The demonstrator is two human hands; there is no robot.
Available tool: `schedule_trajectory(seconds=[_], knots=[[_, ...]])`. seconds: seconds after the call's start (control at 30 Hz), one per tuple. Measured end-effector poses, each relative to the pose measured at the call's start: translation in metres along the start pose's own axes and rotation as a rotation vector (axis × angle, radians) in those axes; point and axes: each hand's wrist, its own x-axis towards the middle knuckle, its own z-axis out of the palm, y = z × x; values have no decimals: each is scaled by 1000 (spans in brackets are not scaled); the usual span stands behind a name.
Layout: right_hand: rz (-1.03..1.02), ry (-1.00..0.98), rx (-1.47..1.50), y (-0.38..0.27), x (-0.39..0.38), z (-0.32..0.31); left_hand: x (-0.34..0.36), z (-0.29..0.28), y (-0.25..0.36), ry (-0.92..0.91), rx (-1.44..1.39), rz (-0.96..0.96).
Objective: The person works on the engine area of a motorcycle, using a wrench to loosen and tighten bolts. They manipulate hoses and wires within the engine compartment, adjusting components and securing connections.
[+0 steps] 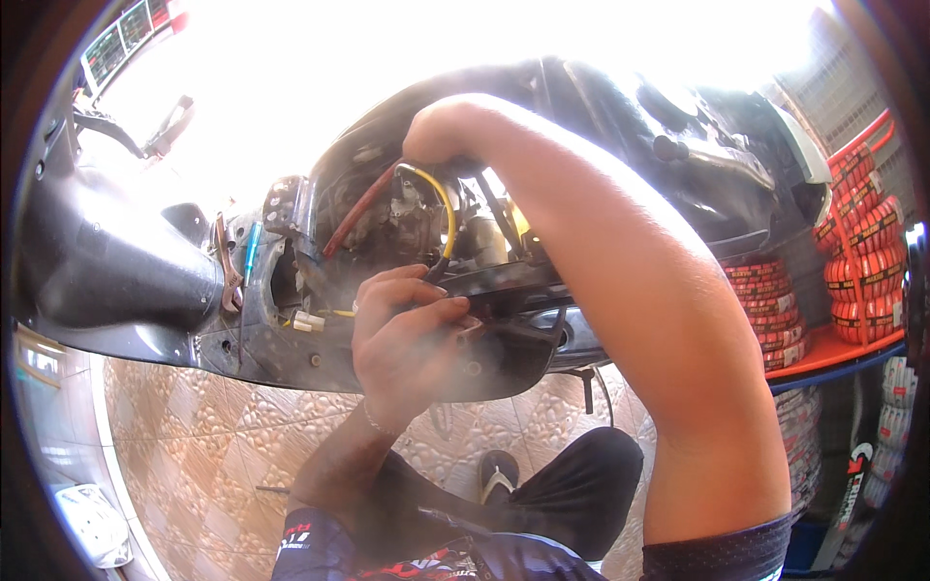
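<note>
A black scooter body (504,363) lies opened in front of me, its inner parts showing. My left hand (407,329) is at its near edge, fingers bent together at the black lower end of a yellow cable (449,218). The cable curves up from there towards my right hand (444,131). My right arm reaches across, its wrist bent down over the opening, so its fingers are hidden. A reddish-brown rod or hose (360,208) slants down to the left from beneath that hand; whether the hand grips it does not show. Haze blurs my left hand.
An adjustable wrench (230,271) and a turquoise-handled screwdriver (253,250) rest on the scooter at left. A pale connector (308,321) sits near the opening. Tyres in red wrapping (865,276) stand on an orange rack (823,351) at right. Tiled floor (213,412) lies below.
</note>
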Motion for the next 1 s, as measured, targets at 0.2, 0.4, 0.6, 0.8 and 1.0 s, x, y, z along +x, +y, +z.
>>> schedule_trajectory(seconds=[0.2, 0.4, 0.6, 0.8, 1.0], knots=[[-8, 59, -29, 0, 9, 4, -1, -1, 0, -18, -8, -12], [47, 80, 87, -1, -1, -1, -2, 0, 2, -23, 4, -29], [37, 68, 97, -6, -10, -2, -3, 0, 1, -31, 13, -29], [15, 40, 45, -8, -8, -2, -3, -2, 1, -27, 1, -28], [12, 18, 8, -6, -7, -3, -2, -1, 1, -17, -1, -18]])
